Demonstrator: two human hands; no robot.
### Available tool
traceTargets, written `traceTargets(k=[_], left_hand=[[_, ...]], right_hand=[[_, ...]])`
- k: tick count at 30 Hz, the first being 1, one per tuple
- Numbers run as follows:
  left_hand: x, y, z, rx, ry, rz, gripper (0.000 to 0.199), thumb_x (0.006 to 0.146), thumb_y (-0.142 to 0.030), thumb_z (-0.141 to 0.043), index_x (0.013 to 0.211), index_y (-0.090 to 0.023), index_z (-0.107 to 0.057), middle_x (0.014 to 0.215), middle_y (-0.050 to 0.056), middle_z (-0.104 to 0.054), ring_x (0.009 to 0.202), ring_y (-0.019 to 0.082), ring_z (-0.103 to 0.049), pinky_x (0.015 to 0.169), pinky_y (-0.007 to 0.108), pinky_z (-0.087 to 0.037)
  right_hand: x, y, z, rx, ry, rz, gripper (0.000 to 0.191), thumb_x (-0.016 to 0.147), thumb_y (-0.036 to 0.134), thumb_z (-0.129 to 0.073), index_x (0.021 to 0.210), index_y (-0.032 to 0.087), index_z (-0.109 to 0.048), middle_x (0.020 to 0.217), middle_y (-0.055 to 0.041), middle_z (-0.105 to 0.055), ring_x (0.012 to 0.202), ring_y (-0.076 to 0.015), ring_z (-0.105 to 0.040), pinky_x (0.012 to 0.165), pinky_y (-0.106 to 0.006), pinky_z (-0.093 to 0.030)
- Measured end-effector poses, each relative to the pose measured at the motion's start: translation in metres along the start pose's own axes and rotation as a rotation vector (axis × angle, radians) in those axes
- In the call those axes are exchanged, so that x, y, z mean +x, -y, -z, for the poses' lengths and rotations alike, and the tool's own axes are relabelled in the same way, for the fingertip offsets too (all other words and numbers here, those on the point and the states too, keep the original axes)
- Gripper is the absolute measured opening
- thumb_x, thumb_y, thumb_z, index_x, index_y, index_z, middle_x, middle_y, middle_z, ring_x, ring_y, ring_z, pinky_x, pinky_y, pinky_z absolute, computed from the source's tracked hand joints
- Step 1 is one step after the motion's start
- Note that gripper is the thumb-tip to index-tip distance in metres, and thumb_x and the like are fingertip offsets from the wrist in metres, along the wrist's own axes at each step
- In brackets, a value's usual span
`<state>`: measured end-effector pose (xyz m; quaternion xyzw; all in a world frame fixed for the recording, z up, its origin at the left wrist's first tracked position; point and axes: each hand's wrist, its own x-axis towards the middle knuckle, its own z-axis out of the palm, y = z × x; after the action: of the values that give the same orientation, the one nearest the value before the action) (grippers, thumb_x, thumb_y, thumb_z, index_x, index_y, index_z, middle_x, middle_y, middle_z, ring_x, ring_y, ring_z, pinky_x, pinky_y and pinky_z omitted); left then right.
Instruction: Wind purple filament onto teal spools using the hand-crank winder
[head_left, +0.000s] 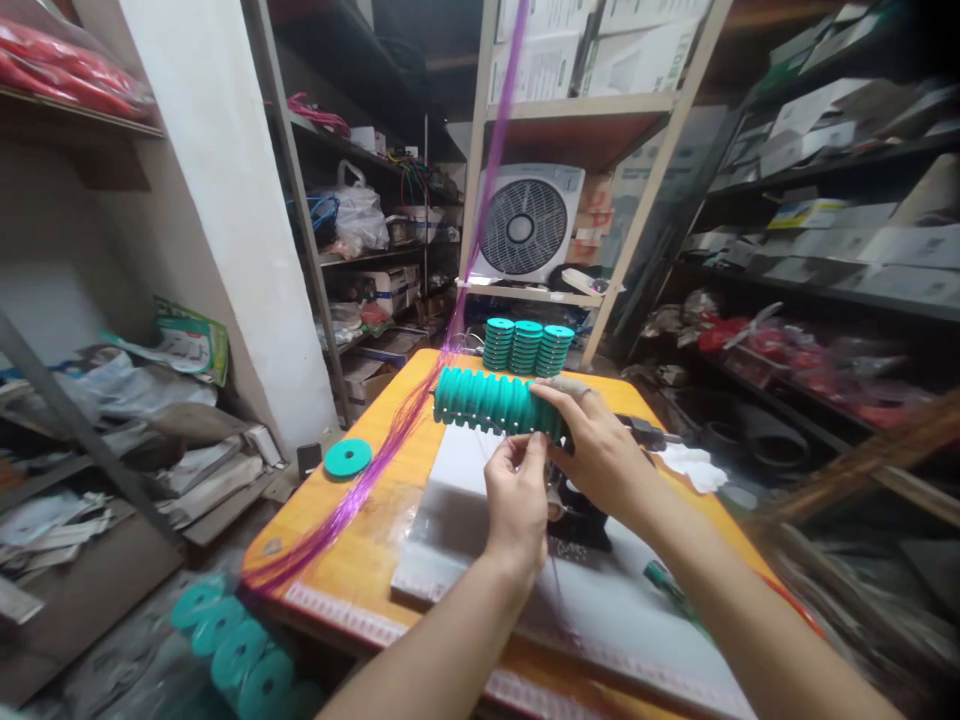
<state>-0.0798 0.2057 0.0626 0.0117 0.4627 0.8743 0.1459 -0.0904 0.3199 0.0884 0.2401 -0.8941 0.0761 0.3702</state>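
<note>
A green ribbed roller [487,400] made of several spools side by side lies across a dark machine [581,510] on a grey board [457,500]. My right hand [596,430] rests over the roller's right end, its fingers curved on the ribs. Just below the roller, my left hand [520,490] pinches with thumb and fingertips near the row of pale dots; what it holds is too small to make out. Purple strands [382,455] hang from above and run over the table's left side.
The orange table [300,540] bears a loose green disc [348,459] at left and three stacks of green spools [528,348] at the back. More green spools [240,650] lie below the left edge. A green-handled tool [667,585] is near my right forearm. A fan [525,225] stands behind.
</note>
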Motion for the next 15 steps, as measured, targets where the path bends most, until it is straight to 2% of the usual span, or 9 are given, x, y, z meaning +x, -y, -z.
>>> traceTargets(k=[5, 9, 12, 15], left_hand=[[0.002, 0.006, -0.002, -0.006, -0.042, 0.03, 0.059, 0.067, -0.056, -0.058, 0.105, -0.015, -0.042, 0.061, -0.006, -0.028, 0.045, -0.009, -0.024, 0.041, 0.005, -0.022], [0.003, 0.005, -0.004, -0.02, -0.054, 0.06, 0.048, 0.071, -0.048, -0.054, 0.103, -0.015, -0.039, 0.062, -0.006, -0.026, 0.041, -0.008, -0.024, 0.04, 0.007, -0.021], [0.004, 0.004, -0.003, -0.026, -0.055, 0.071, 0.046, 0.073, -0.047, -0.051, 0.105, -0.015, -0.039, 0.064, -0.006, -0.029, 0.041, -0.008, -0.025, 0.04, 0.007, -0.021], [0.005, 0.004, -0.002, -0.028, -0.037, 0.076, 0.047, 0.073, -0.048, -0.051, 0.105, -0.016, -0.039, 0.064, -0.006, -0.028, 0.042, -0.008, -0.024, 0.04, 0.007, -0.022]], right_hand=[[-0.001, 0.001, 0.001, -0.027, -0.003, 0.008, 0.057, 0.081, 0.007, -0.051, 0.136, 0.011, -0.038, 0.13, -0.0165, -0.044, 0.122, -0.0267, -0.04, 0.103, -0.044, -0.039], [0.006, -0.001, 0.016, 0.201, 0.131, -0.052, 0.063, 0.079, 0.011, -0.05, 0.14, 0.015, -0.035, 0.14, -0.0131, -0.036, 0.132, -0.0226, -0.032, 0.11, -0.04, -0.032], [0.012, -0.007, 0.023, 0.263, 0.244, -0.103, 0.063, 0.082, 0.025, -0.052, 0.142, 0.018, -0.033, 0.145, -0.0094, -0.035, 0.135, -0.0206, -0.032, 0.112, -0.038, -0.03], [0.018, -0.013, 0.021, 0.194, 0.257, -0.144, 0.065, 0.085, 0.041, -0.054, 0.142, 0.017, -0.035, 0.141, -0.0098, -0.042, 0.131, -0.0218, -0.038, 0.111, -0.039, -0.032]])
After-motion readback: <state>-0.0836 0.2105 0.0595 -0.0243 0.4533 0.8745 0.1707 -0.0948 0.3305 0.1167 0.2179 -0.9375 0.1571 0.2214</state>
